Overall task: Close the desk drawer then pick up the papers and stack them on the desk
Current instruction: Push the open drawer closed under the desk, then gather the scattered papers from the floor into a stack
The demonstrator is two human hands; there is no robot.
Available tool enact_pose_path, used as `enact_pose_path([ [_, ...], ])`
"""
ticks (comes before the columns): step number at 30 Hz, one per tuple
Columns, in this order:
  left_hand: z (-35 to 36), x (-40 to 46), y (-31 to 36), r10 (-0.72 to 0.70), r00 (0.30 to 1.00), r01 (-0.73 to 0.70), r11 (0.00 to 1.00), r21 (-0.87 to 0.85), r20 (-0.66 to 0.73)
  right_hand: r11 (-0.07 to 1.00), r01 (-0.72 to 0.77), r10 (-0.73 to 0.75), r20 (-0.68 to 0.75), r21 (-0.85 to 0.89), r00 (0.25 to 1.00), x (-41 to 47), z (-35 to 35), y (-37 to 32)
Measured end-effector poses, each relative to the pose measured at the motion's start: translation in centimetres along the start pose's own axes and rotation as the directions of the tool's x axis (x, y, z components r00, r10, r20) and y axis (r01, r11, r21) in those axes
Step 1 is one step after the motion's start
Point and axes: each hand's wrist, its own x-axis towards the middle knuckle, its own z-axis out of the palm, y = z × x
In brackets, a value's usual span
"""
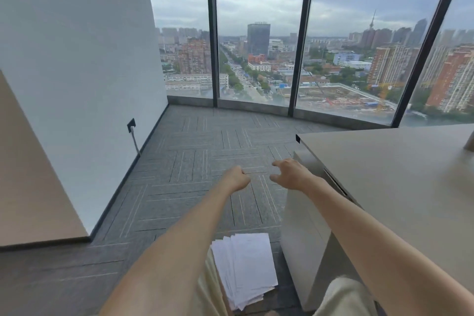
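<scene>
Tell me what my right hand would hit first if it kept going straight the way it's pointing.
Probably nothing close: the right hand points ahead beside the desk, toward open carpet and the window. Depth is unclear.

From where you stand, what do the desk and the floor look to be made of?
The desk looks like matte beige laminate or painted board: smooth, even, without grain, though I can't be sure. The floor looks like grey carpet tiles: dull woven texture, striped squares laid in alternating directions.

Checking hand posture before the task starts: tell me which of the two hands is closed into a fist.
The left hand is curled into a fist above the carpet. The right hand, beside the desk, has its fingers spread and bent, not closed.
</scene>
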Motion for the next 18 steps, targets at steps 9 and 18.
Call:
enact_pose_path([
  [9, -2.9, -1.6, -7.2, -0.125, 0.989, 0.122, 0.992, -0.039, -0.084, 0.997, 0.08, -0.08, 0.149, 0.008, 0.986, 1.5, 4.3, -3.6],
  [18, 1.9, 6.2, -15.7, -0.323, 0.946, 0.319, 0.941, -0.114, -0.018, 0.995, 0.095, -0.096, 0.328, 0.019, 0.94, 11.9, 14.2, -2.5],
])
